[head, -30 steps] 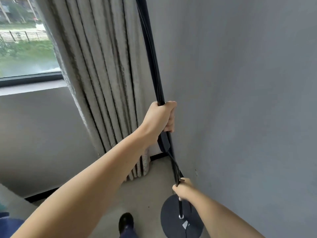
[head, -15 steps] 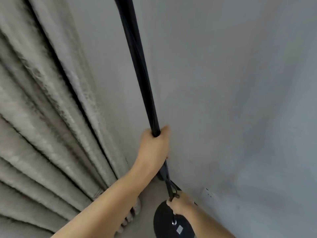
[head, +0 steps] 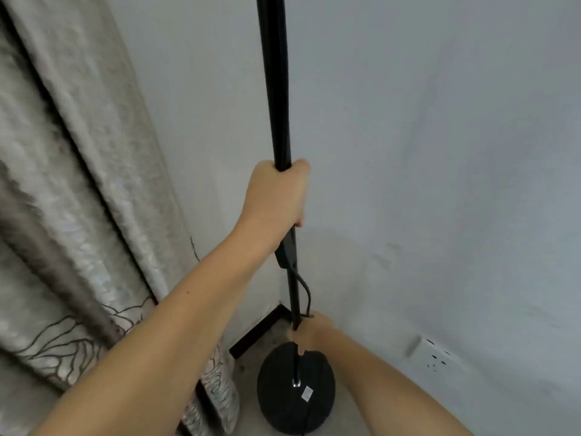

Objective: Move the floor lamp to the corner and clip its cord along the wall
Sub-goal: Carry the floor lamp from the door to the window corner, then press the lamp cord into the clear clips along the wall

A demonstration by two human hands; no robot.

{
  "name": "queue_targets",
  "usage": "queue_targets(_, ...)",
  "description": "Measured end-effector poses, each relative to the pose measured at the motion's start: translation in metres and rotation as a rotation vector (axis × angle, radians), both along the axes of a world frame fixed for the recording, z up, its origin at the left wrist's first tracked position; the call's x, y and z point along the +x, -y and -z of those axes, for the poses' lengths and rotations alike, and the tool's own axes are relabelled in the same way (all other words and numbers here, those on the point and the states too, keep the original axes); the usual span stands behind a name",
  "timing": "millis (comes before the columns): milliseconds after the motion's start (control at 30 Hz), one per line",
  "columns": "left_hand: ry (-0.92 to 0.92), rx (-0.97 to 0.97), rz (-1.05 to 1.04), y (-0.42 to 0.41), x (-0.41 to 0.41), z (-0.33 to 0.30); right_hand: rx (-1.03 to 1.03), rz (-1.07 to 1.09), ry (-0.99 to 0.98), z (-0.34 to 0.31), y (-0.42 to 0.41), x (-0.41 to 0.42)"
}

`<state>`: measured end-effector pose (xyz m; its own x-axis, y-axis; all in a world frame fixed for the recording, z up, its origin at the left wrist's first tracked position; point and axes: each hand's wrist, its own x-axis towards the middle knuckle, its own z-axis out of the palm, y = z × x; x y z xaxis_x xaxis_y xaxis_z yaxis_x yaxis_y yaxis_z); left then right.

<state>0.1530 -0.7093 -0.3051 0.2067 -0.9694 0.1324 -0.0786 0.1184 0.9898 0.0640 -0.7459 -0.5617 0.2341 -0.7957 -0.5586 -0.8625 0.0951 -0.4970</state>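
Left hand (head: 276, 196) wrapped tight round the floor lamp pole (head: 276, 89), fingers hidden behind it. Right hand (head: 311, 333) lower down, closed on the thin lower rod; fingertips hard to make out. Cord (head: 306, 292) loops between the two hands. Round base (head: 295, 391) sits on the floor below the right hand, in the corner. Lamp top cut off. Curtain (head: 78, 215) left of the hands, blurred. Wall socket (head: 435, 354) right of the right hand.

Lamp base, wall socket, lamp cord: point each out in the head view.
Lamp base (head: 283, 401): head view, bare top of the black disc.
Wall socket (head: 435, 357): head view, white faceplate.
Lamp cord (head: 307, 294): head view, loop beside the pole.
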Motion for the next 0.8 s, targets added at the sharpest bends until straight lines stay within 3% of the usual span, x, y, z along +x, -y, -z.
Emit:
queue_targets(200, -0.015, -0.111, 0.008, 0.025, -0.004, 0.025, -0.12, -0.116, 0.005, 0.041, 0.038, 0.004)
queue_targets(367, 0.04, -0.269, -0.022, 0.037, -0.009, 0.044, -0.262, -0.038, 0.085, 0.047, 0.031, -0.002)
queue_targets(433, 0.059, -0.364, -0.069, 0.038, -0.013, 0.064, -0.255, 0.018, 0.22, 0.049, 0.027, -0.01)
queue_targets(567, -0.067, -0.488, -0.169, 0.041, -0.015, 0.097, -0.291, 0.175, 0.707, 0.046, 0.018, -0.038)
queue_targets(633, -0.052, -0.567, -0.218, 0.046, -0.016, 0.105, -0.314, 0.225, 0.764, 0.037, 0.019, -0.06)
queue_targets(800, 0.185, -0.73, -0.499, 0.043, -0.02, 0.149, 0.005, 0.082, 0.766, 0.008, 0.02, -0.139)
